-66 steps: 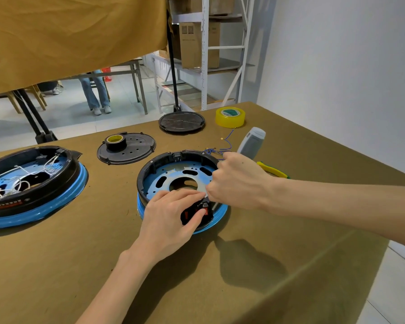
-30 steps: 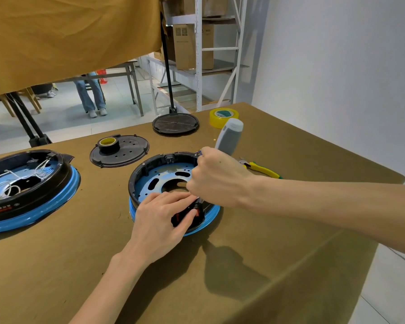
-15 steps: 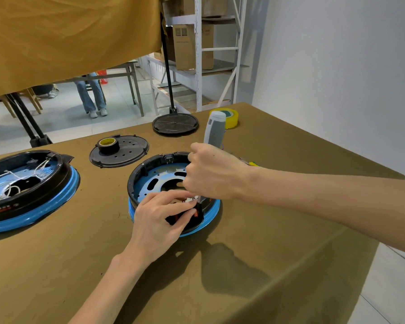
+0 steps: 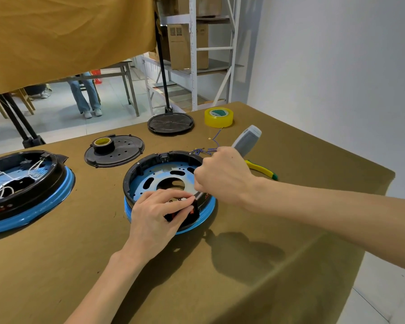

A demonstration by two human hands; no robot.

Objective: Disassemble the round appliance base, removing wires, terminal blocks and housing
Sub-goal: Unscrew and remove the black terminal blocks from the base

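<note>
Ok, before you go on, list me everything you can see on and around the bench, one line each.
Round appliance base: 1, black housing, blue ring, table centre, under both hands.
Second appliance base: 1, black and blue, white wires inside, far left.
Perforated cover: 1, black, behind the centre base.
Tape roll: 1, black with yellow core, on that cover.
Round plate: 1, black, at the table's far edge.
Yellow tape roll: 1, far edge.
Loose wires: a bundle, blue, behind the right hand.
Pliers: 1, yellow handles, right.
Electric screwdriver: 1, grey, in the right hand.
Shelving: 1, white, with cartons, behind.
Left hand: pinches a black part at the near rim.
Right hand: grips the screwdriver.
</note>
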